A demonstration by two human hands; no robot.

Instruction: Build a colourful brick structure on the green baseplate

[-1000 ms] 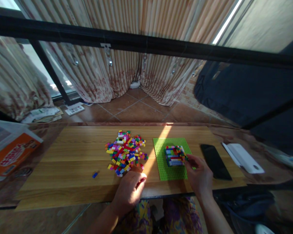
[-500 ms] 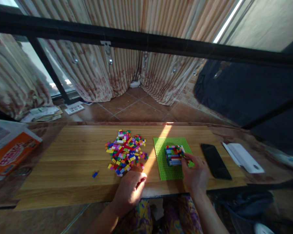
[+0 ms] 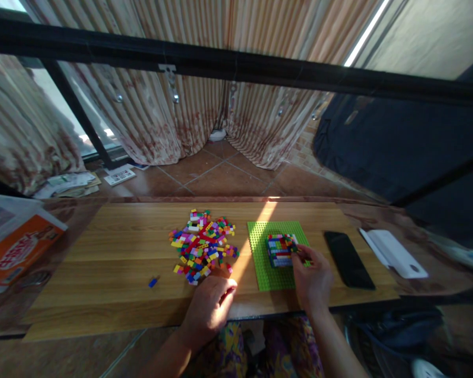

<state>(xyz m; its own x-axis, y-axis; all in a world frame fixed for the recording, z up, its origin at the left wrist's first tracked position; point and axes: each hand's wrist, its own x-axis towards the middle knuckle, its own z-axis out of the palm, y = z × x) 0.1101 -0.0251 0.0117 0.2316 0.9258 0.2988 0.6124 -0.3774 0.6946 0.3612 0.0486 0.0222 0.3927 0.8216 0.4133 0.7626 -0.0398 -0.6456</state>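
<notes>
Your brick build sits on the green baseplate, right of centre on the worktop, with bare studs showing around it. It looks to be several bricks tall, and its top shows rows of different colours, with red, light blue and white among them. A good part of the assembly is therefore already joined.

Your right hand is at the right end of the build, thumb and fingers drawn close together at its edge. Small coloured pieces show beside the fingertips, but you cannot tell from here whether they are clamped on a brick or just touching the build. That end seems to be the part being worked on, so it is best judged unfinished.

Your left hand rests half-curled by the near side of the loose brick pile; its palm is hidden, so whether it holds anything cannot be told. Plenty of bricks lie unused in that pile, and one blue brick lies apart to the left. How many of them are left to add, the view does not show.
</notes>
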